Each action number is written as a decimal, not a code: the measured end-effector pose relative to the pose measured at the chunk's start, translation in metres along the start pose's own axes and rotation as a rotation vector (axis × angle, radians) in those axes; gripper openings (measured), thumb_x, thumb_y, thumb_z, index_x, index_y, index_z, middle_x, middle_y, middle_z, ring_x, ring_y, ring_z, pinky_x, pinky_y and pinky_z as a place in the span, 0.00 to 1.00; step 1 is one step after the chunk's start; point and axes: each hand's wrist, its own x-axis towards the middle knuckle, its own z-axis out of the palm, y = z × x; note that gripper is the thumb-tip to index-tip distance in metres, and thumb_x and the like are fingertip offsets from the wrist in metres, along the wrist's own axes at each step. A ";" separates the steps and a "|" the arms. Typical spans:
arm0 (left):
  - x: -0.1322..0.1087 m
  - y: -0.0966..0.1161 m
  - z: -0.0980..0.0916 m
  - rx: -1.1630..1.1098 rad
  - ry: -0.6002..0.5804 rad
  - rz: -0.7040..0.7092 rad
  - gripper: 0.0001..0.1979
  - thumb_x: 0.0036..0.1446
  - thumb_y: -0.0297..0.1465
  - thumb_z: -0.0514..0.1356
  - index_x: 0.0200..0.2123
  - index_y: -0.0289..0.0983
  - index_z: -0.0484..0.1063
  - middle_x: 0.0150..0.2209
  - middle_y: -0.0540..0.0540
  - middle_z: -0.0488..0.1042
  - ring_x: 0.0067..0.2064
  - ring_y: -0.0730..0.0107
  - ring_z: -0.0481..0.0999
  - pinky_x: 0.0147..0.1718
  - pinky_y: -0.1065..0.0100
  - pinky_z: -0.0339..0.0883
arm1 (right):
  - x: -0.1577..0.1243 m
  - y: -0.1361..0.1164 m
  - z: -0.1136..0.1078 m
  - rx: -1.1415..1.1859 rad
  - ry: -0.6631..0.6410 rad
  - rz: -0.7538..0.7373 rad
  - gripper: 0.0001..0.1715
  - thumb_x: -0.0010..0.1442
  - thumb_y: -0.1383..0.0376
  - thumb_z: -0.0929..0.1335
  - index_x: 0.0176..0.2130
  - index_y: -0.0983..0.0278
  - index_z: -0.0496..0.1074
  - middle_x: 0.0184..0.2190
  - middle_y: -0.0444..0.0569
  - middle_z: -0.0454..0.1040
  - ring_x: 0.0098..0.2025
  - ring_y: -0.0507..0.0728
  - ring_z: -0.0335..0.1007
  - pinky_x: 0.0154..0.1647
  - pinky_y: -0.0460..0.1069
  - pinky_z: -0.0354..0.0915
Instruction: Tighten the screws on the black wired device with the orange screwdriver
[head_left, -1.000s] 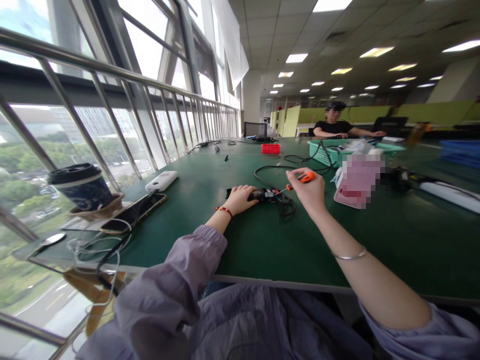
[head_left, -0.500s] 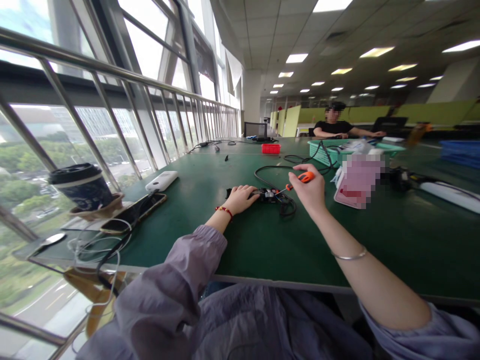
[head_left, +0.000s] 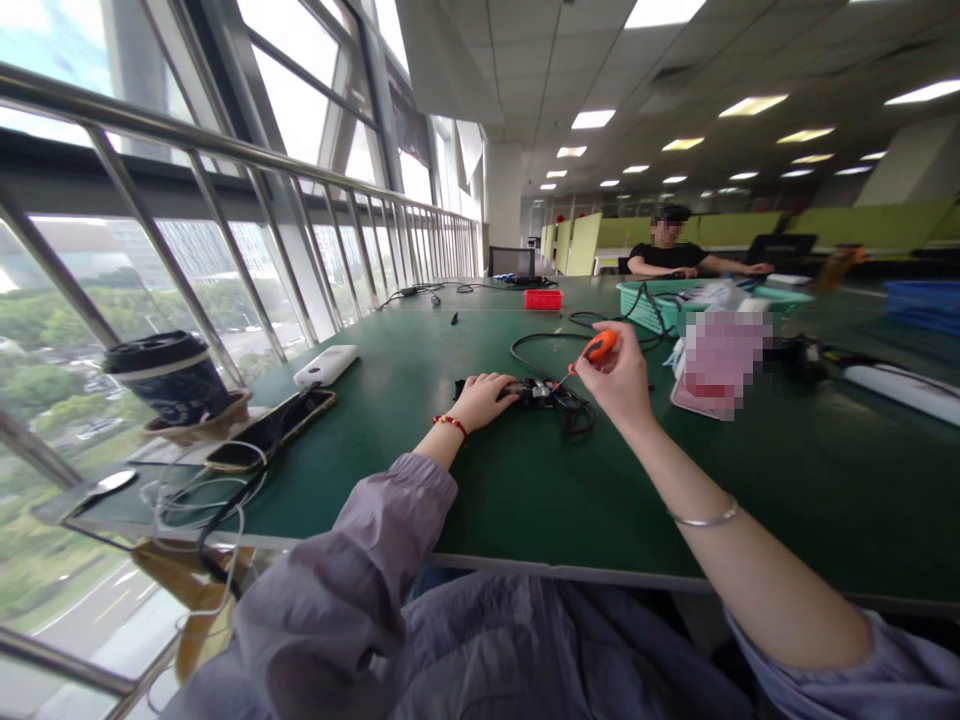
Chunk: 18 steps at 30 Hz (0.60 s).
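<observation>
My right hand (head_left: 619, 378) is closed round the orange handle of a screwdriver (head_left: 600, 347). The thin shaft slants down and left to a small black device (head_left: 538, 391) with a bright metal part, lying on the green table (head_left: 525, 490). Whether the tip touches a screw is too small to tell. Over the device's left end, my left hand (head_left: 484, 398) is closed with its fingers wrapped round the dark body. A black cable (head_left: 577, 415) coils beside the device's right end and runs back across the table.
At the back stand a small red box (head_left: 542, 299) and a green basket (head_left: 637, 305) of cables and bags. A pink box (head_left: 712, 370) is right. Left are a white power bank (head_left: 327, 365), a phone (head_left: 270, 430) and a paper cup (head_left: 169, 375). Someone sits (head_left: 671, 250) across the table.
My right hand has tilted the screwdriver more upright, and its handle has shifted slightly left. My left hand stays on the device.
</observation>
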 end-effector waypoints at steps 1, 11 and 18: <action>0.000 0.000 0.000 0.001 0.000 0.000 0.17 0.62 0.39 0.51 0.52 0.42 0.66 0.52 0.46 0.71 0.54 0.58 0.67 0.53 0.57 0.56 | 0.000 0.000 0.001 0.017 -0.003 -0.001 0.27 0.43 0.60 0.69 0.45 0.61 0.65 0.31 0.44 0.70 0.26 0.52 0.64 0.27 0.47 0.61; 0.000 -0.001 0.000 0.020 -0.015 0.013 0.19 0.60 0.39 0.54 0.53 0.41 0.66 0.52 0.45 0.71 0.54 0.57 0.67 0.54 0.57 0.56 | 0.000 -0.001 -0.001 -0.036 -0.003 0.067 0.13 0.47 0.57 0.68 0.33 0.62 0.69 0.22 0.42 0.66 0.25 0.53 0.62 0.28 0.48 0.58; -0.001 0.000 -0.001 0.027 -0.017 0.008 0.19 0.60 0.39 0.54 0.53 0.41 0.65 0.52 0.45 0.71 0.54 0.56 0.67 0.54 0.56 0.57 | 0.001 0.000 -0.001 -0.036 0.042 0.123 0.19 0.47 0.50 0.68 0.33 0.61 0.65 0.21 0.40 0.64 0.25 0.53 0.62 0.29 0.48 0.58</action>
